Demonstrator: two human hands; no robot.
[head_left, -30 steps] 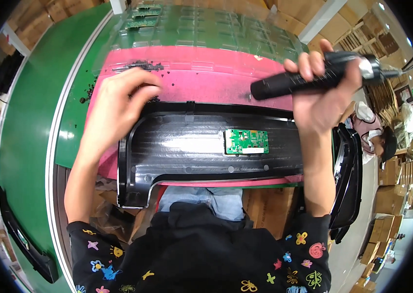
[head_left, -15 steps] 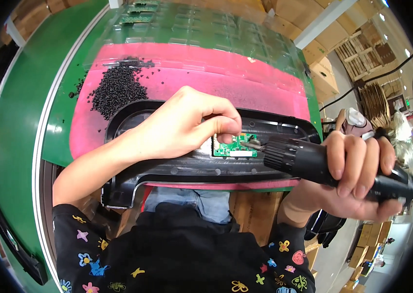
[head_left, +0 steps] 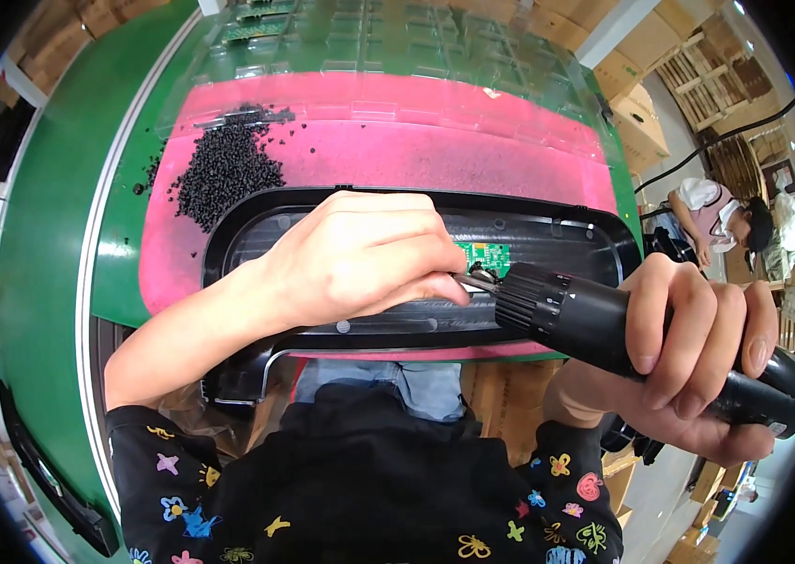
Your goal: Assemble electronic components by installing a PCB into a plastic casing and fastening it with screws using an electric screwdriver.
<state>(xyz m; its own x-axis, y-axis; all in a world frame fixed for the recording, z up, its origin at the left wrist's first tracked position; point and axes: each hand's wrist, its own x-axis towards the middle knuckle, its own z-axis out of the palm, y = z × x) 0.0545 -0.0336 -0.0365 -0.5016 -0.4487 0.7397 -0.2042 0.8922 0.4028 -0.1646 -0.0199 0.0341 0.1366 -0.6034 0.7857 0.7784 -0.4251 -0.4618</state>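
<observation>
A black electric screwdriver (head_left: 585,315) is gripped in my right hand (head_left: 698,352), fingers wrapped round its body. Its metal bit (head_left: 478,282) points left and meets the fingertips of my left hand (head_left: 369,254). Those fingers are pinched together; whatever lies between them is hidden. Beneath the left hand is a long black plastic housing (head_left: 548,246), lying hollow side up. A green circuit board (head_left: 491,254) sits inside it, partly covered by the left hand and the screwdriver.
Small black screws (head_left: 228,169) lie heaped on the pink mat (head_left: 341,155), some scattered round the pile. Clear plastic trays (head_left: 397,56) stand at the back of the green table (head_left: 50,235). More green boards (head_left: 257,28) lie far left. A person (head_left: 712,216) is at the right.
My left hand has turned over the board, covering more of it, and its fingertips now meet the bit. The screwdriver has shifted slightly. The housing has shifted slightly in view.
</observation>
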